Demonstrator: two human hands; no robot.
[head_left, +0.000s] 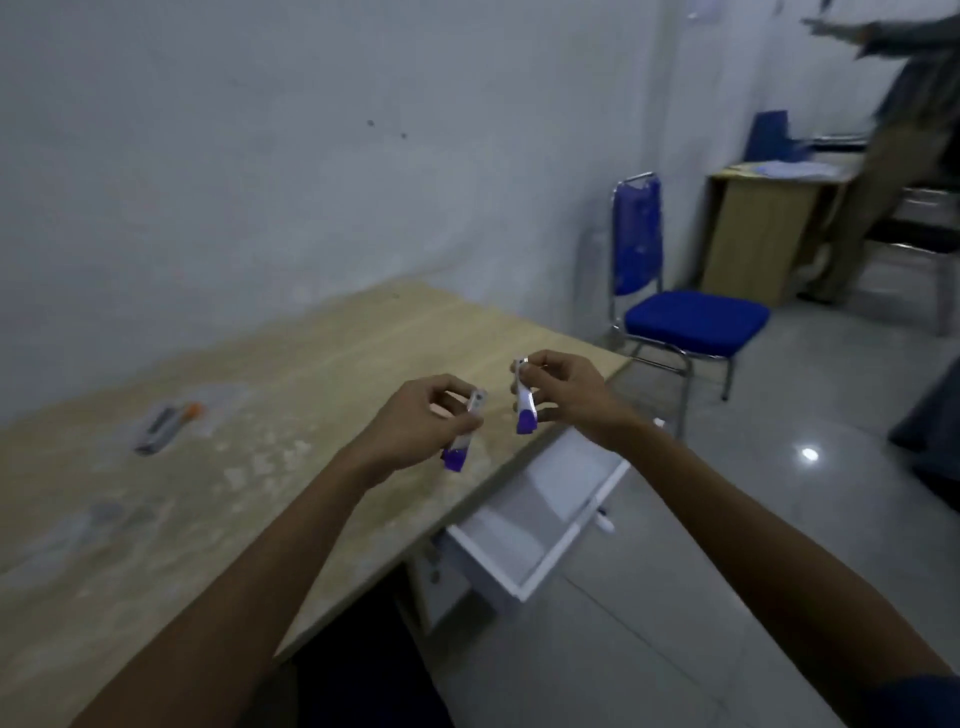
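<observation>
Head view. Gripping the left stick (458, 454) in the left hand (415, 423), middle of the frame, with fingers curled round its white part, purple end down. Pinching the right stick (524, 409) in the right hand (569, 397), just right of that, with fingers wrapped round its top, purple end down too. Held up over the counter (311, 364) edge, near each other but apart. Lower down, an open white drawer (540, 514). At left on the counter, a blurry grey thing (161, 428) with an orange tip. At right, a blue chair (693, 319).
</observation>
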